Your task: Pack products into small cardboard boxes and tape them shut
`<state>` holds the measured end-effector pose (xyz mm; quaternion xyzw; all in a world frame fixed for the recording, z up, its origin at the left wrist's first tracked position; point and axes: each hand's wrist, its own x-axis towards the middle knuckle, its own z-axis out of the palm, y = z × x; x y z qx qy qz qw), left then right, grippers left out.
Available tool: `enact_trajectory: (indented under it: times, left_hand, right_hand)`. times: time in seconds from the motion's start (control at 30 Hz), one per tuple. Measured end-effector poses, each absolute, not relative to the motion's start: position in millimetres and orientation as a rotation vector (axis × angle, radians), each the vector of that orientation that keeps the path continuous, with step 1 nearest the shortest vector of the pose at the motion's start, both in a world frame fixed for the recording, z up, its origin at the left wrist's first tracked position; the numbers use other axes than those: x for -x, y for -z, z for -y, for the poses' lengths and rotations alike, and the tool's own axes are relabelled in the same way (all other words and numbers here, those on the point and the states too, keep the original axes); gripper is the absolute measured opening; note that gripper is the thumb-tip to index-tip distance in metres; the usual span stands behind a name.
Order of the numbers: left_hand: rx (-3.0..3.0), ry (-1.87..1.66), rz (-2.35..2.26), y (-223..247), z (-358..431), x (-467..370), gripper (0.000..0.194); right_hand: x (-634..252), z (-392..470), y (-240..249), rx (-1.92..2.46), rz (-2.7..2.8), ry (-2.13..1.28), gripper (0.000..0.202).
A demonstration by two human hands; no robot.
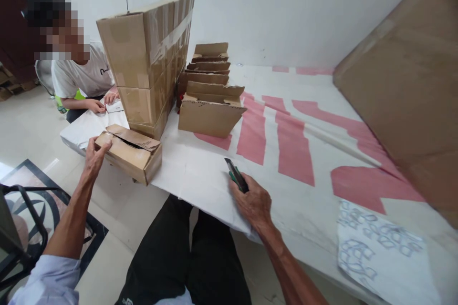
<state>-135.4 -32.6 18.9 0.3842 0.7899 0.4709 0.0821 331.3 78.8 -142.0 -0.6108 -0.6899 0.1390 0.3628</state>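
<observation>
At the table's left front edge lies a long cardboard box (125,157), its top flaps parted by a dark gap. My left hand (96,155) grips the box's left end, thumb on top. A utility knife (236,175) with a dark, green-edged handle sits in my right hand (252,200), its blade pointing up and left over the white table cover. The knife is apart from the box. Beyond the knife stands a cardboard box with raised flaps (211,116), with several more open boxes behind it.
A tall stack of taped cartons (150,66) rises behind the long box. A large cardboard panel (404,81) leans in from the right. A paper with blue drawings (382,252) lies at front right. Across the stack, a co-worker (82,71) handles a small white item.
</observation>
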Motion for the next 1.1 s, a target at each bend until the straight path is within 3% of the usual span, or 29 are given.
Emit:
enact_trajectory:
  times: [0.3, 0.6, 0.97, 1.1]
  left_hand:
    - [-1.326, -1.252, -2.025, -24.1, 42.2, 64.9, 0.052]
    - [-1.436, -1.251, -1.561, -7.5, 10.2, 85.9, 0.117]
    - [-1.545, -1.195, -1.323, 17.2, 34.1, 33.5, 0.123]
    - [-1.472, -1.158, -1.224, 28.8, 32.9, 34.1, 0.131]
  right_hand:
    - [-329.4, -79.4, 140.4, 1.525, 1.772, -0.356, 0.058]
    - [-328.8, -84.3, 143.6, 1.493, 1.781, -0.352, 0.058]
    - [-342.1, -94.0, 132.8, 1.557, 1.97, -0.241, 0.034]
    - [-344.0, -97.5, 101.2, 1.46, 1.819, -0.344, 0.042]
